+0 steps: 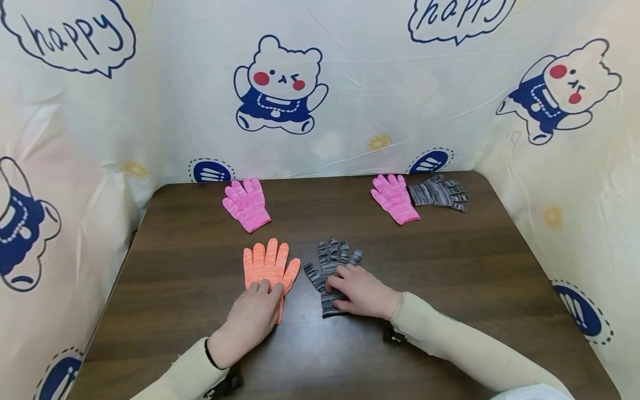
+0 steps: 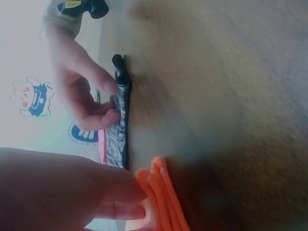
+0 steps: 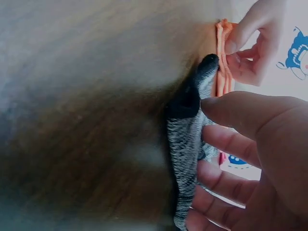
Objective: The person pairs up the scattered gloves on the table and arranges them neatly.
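An orange knit glove (image 1: 268, 265) lies flat on the table, fingers pointing away. My left hand (image 1: 254, 312) rests on its palm part with the fingertips, hiding much of the cuff; in the left wrist view its thumb is beside the layered orange edge. Just to the right is a dark grey striped glove (image 1: 327, 273), also spread flat. My right hand (image 1: 367, 291) touches it with loosely bent fingers. In the right wrist view the thumb (image 3: 231, 113) lies against the dark cuff (image 3: 185, 106) and the fingers lie along the glove's side.
One pink glove (image 1: 246, 204) lies at the table's back left. At the back right a second pink glove (image 1: 395, 199) lies against another grey striped glove (image 1: 437, 192). A printed curtain (image 1: 350, 111) stands along the brown table's (image 1: 200, 261) back and sides.
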A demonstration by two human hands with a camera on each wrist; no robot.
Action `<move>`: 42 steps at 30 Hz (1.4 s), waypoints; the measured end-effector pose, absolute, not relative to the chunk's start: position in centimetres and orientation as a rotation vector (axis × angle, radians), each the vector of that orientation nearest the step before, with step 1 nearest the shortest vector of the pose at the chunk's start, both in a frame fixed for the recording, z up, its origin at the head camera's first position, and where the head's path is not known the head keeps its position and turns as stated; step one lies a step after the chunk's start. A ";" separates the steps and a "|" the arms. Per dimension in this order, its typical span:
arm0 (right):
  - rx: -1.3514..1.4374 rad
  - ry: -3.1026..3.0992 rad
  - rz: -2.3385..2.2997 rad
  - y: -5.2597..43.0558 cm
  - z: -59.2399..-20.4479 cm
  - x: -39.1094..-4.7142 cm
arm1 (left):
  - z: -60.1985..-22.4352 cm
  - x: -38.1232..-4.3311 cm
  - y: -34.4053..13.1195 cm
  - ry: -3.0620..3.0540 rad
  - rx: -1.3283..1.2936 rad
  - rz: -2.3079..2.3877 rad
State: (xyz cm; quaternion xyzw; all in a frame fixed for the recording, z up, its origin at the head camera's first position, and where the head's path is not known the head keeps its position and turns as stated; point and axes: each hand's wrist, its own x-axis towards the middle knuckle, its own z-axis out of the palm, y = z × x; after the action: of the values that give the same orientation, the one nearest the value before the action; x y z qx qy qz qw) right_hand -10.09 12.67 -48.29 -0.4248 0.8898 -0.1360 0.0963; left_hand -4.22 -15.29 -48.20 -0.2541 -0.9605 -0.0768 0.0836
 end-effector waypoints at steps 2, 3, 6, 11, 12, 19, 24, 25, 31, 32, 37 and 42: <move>-1.279 2.629 -0.433 12.8 -48.2 -10.1 | -48.0 -4.3 -15.1 -2.872 -0.756 -0.221; -1.287 2.623 -0.454 12.9 -48.1 -10.2 | -47.9 -4.4 -15.0 -2.880 -0.757 -0.219; -1.279 2.603 -0.514 13.3 -48.0 -10.2 | -47.6 -4.6 -14.6 -2.895 -0.768 -0.238; -1.215 2.598 -0.625 14.1 -47.7 -10.1 | -47.4 -5.1 -13.2 -2.894 -0.802 -0.255; -1.202 2.604 -0.652 14.3 -47.7 -10.1 | -47.4 -5.1 -12.9 -2.881 -0.819 -0.263; -1.110 2.658 -0.788 15.3 -47.3 -10.5 | -47.4 -5.5 -10.2 -2.795 -0.988 -0.316; -1.066 2.667 -0.819 16.1 -47.3 -10.5 | -47.5 -5.7 -8.8 -2.774 -1.068 -0.278; -1.060 2.668 -0.820 16.2 -47.4 -10.5 | -47.6 -5.8 -8.5 -2.777 -1.084 -0.271; -1.037 2.664 -0.844 16.7 -47.6 -10.6 | -47.6 -6.3 -7.1 -2.813 -1.176 -0.267; -1.037 2.668 -0.846 16.8 -47.7 -10.7 | -47.6 -6.4 -6.9 -2.817 -1.190 -0.270; -1.034 2.694 -0.844 17.1 -47.9 -10.9 | -47.6 -6.7 -6.1 -2.813 -1.264 -0.274; -1.024 2.697 -0.849 17.2 -47.7 -10.8 | -48.0 -6.6 -5.7 -2.819 -1.315 -0.260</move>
State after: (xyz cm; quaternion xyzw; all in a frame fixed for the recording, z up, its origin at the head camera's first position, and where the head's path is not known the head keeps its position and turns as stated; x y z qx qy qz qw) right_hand -10.79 17.16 -47.74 -0.3397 0.8948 -0.2818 0.0671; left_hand -6.63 -5.74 -47.99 -0.4212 -0.9031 -0.0834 0.0103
